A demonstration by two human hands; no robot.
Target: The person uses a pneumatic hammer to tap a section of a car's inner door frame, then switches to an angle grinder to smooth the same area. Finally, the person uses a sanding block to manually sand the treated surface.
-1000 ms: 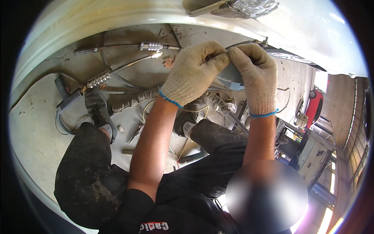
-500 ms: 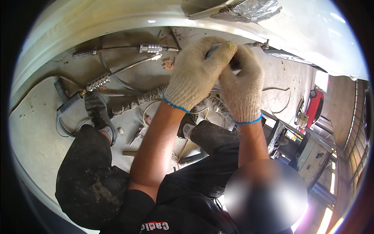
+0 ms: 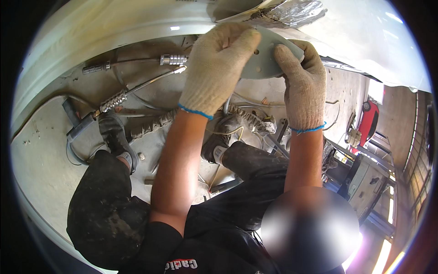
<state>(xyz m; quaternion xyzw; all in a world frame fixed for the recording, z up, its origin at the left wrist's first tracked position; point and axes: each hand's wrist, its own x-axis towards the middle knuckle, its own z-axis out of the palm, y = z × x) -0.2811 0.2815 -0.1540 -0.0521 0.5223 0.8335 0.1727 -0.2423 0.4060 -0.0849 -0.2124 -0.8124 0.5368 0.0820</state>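
I hold a grey-green sanding disc [image 3: 268, 59] with small punched holes up before the car panel. My left hand [image 3: 218, 64], in a cream knit glove with a blue cuff edge, grips its left side, thumb on the near face. The gloved right hand [image 3: 305, 82] pinches its right edge, thumb in front and fingers behind. Between the two thumbs the disc's face shows, slightly bent. Both hands cover parts of its rim.
A white car body [image 3: 123, 27] curves across the top, with crumpled silver foil [image 3: 299, 13] on it. On the floor lie a slide hammer [image 3: 109, 100], another metal-rod tool [image 3: 171, 59] and a sleeved hose [image 3: 155, 124]. A metal cart [image 3: 365, 182] and red car [image 3: 368, 119] stand right.
Both hands have risen, and the right has moved away from the left. The sanding disc, mostly hidden between the gloves before, now shows spread out between them.
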